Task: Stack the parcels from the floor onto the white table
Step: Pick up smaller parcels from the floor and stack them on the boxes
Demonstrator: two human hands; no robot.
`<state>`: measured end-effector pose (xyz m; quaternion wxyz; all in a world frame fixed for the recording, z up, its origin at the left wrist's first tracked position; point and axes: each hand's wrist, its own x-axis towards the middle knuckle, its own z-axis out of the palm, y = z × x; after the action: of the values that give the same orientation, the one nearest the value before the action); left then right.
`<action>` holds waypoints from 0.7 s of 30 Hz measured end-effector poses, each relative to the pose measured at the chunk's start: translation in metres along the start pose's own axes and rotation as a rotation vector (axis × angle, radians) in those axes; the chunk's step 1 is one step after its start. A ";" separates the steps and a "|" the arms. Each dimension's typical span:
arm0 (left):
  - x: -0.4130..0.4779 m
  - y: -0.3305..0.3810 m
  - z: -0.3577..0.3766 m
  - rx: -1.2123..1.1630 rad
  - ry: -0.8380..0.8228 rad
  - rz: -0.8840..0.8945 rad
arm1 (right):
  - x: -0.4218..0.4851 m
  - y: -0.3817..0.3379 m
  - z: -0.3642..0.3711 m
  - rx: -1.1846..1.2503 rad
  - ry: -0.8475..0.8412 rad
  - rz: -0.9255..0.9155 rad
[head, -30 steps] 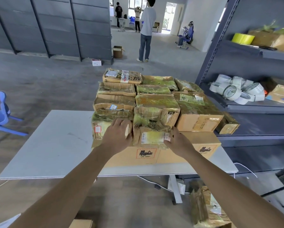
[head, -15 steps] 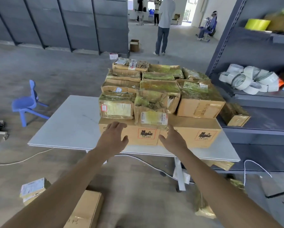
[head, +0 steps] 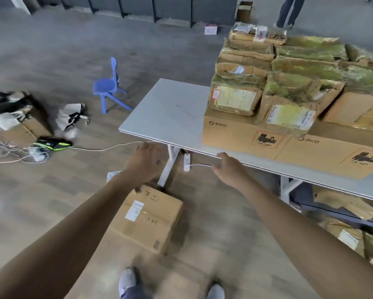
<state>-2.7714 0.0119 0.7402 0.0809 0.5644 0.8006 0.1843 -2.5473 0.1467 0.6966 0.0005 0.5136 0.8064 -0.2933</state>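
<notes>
The white table (head: 170,108) carries a pile of taped brown parcels (head: 267,83) resting on two large PICO cartons (head: 246,137). A brown cardboard parcel (head: 146,219) with a white label lies on the floor in front of the table's left leg. My left hand (head: 145,160) hangs open above that parcel, fingers spread, holding nothing. My right hand (head: 226,167) is open too, just below the table's front edge. More crumpled parcels (head: 349,234) lie under the table at the right.
A small blue chair (head: 110,85) stands left of the table. Bags, a box (head: 17,117) and white cables (head: 95,149) litter the floor at the left. A power strip (head: 186,161) hangs by the table leg. A person's legs (head: 289,11) stand beyond. My shoes (head: 127,281) show below.
Both hands have come off the parcels on the table and dropped below its front edge. My view has swung down and left, bringing the floor parcel into sight.
</notes>
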 end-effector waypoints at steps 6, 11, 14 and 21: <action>-0.007 -0.147 -0.013 -0.049 -0.097 -0.190 | 0.039 -0.109 0.092 -0.027 -0.093 -0.082; -0.005 -0.281 -0.019 -0.105 -0.146 -0.279 | 0.077 -0.203 0.172 -0.034 -0.201 -0.028; -0.003 -0.344 -0.015 -0.127 -0.206 -0.365 | 0.100 -0.244 0.211 -0.063 -0.260 0.025; 0.026 -0.441 0.057 -0.246 -0.315 -0.556 | 0.177 -0.279 0.310 -0.065 -0.355 0.033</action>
<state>-3.1469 -0.0822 0.5199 0.3181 0.3323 0.8732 0.1608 -2.9551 0.0631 0.5184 0.1641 0.4667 0.7941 -0.3531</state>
